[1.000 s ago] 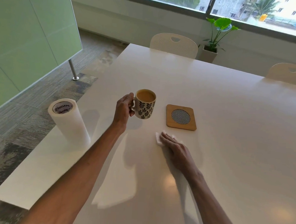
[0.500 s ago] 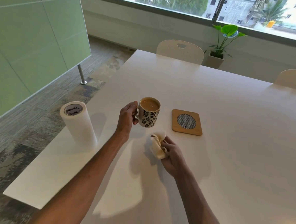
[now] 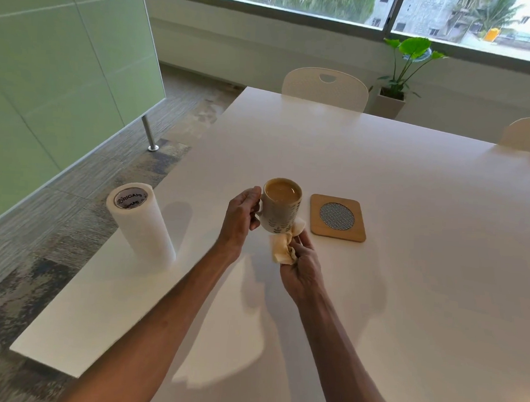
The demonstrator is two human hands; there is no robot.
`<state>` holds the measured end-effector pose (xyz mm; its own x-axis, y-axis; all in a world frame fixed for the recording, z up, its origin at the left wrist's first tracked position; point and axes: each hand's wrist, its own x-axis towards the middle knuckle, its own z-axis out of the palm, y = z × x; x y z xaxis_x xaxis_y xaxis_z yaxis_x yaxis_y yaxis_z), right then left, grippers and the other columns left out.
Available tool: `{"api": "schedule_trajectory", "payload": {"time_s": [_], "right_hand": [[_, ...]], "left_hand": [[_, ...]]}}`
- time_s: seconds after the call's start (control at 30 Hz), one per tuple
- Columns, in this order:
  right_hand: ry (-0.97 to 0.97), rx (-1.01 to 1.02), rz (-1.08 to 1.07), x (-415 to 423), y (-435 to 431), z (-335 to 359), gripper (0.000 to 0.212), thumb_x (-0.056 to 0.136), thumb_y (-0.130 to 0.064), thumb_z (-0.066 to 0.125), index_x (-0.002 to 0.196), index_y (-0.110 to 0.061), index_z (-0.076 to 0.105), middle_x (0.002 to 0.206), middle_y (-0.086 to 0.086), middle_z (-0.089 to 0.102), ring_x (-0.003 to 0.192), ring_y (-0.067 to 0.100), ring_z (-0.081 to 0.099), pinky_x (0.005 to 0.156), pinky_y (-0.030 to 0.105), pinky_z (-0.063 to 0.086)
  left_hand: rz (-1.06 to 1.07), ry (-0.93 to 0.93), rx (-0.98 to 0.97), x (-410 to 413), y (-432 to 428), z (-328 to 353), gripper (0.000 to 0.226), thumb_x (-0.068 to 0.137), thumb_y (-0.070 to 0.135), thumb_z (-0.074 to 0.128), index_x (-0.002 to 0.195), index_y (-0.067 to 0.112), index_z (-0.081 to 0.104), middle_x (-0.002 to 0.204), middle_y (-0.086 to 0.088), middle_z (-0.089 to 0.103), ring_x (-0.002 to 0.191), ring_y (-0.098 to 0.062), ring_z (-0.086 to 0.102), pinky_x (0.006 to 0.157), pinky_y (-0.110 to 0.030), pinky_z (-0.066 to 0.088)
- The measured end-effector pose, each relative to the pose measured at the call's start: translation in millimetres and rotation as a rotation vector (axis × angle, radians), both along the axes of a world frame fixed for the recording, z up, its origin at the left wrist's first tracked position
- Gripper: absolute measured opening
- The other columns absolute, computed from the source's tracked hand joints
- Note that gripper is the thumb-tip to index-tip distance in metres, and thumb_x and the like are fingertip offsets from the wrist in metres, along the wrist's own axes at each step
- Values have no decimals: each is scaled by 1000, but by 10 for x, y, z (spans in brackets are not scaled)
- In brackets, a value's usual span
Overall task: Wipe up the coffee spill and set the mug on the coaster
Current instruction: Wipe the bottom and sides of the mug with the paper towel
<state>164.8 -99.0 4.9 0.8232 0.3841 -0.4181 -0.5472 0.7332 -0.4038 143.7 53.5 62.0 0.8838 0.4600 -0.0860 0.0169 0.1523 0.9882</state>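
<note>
A cream mug (image 3: 280, 206) with a leaf pattern, full of milky coffee, is lifted off the white table (image 3: 407, 269) and tilted slightly. My left hand (image 3: 241, 218) grips it by the handle. My right hand (image 3: 300, 264) is closed on a crumpled, coffee-stained paper towel (image 3: 282, 248) that presses against the mug's lower side and base. A square wooden coaster (image 3: 338, 217) with a round mesh centre lies flat just right of the mug, nothing on it. No spill shows on the table surface.
A roll of paper towel (image 3: 140, 222) stands upright near the table's left edge. Two white chairs (image 3: 325, 87) are tucked in at the far side. A potted plant (image 3: 396, 78) sits by the window; a green partition stands to the left.
My right hand lifted from wiping flat on the table, bunched up the towel, and brought it up against the mug's base. The mug rose and came closer to me.
</note>
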Motion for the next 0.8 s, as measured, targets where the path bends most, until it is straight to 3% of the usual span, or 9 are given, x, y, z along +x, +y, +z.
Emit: {"api": "schedule_trajectory", "payload": {"time_s": [0.07, 0.2, 0.33, 0.43, 0.53, 0.73, 0.8], "right_hand": [[19, -25, -35, 31, 48, 2, 46, 109, 15, 35, 128, -7, 71, 117, 19, 80, 97, 29, 82, 79, 37, 70], [69, -139, -118, 160, 97, -68, 50, 109, 16, 36, 148, -4, 62, 141, 24, 69, 132, 39, 67, 108, 46, 59], [2, -7, -16, 210, 114, 11, 45, 109, 12, 38, 133, -8, 70, 135, 25, 71, 117, 37, 71, 95, 45, 64], [-50, 85, 28, 207, 119, -5, 45, 102, 11, 46, 130, -10, 73, 137, 26, 70, 119, 38, 70, 94, 45, 65], [-65, 105, 30, 206, 115, -38, 47, 106, 11, 41, 125, -9, 80, 140, 26, 69, 120, 39, 71, 93, 48, 67], [-56, 81, -4, 96, 113, -51, 52, 95, 11, 49, 142, -8, 65, 148, 27, 63, 128, 39, 64, 105, 56, 55], [-31, 90, -4, 61, 104, -63, 53, 102, 13, 43, 148, -5, 61, 148, 28, 63, 122, 37, 67, 100, 52, 62]], "left_hand": [[-1, -2, -5, 7, -5, 5, 32, 116, 29, 48, 86, 19, 55, 61, 17, 43, 59, -4, 40, 55, -26, 31], [0, -16, -12, 6, -14, 9, 33, 116, 28, 49, 84, 20, 56, 60, 18, 43, 57, -3, 40, 54, -25, 32], [-14, -16, -11, 11, -41, 29, 35, 116, 27, 50, 82, 20, 55, 59, 19, 42, 56, -3, 40, 54, -25, 33], [-6, -21, 15, 25, -55, 56, 34, 116, 28, 48, 85, 18, 55, 63, 17, 45, 58, -2, 47, 53, -17, 41], [13, -29, 49, 43, -69, 72, 33, 117, 28, 46, 88, 16, 55, 75, 4, 45, 67, -7, 46, 54, -15, 42], [16, -32, 70, 64, -97, 11, 33, 117, 28, 46, 88, 17, 57, 79, 0, 46, 69, -9, 45, 54, -18, 39], [25, -27, 58, 75, -96, -19, 32, 117, 28, 47, 90, 15, 57, 78, 1, 45, 70, -9, 44, 54, -18, 39]]}}
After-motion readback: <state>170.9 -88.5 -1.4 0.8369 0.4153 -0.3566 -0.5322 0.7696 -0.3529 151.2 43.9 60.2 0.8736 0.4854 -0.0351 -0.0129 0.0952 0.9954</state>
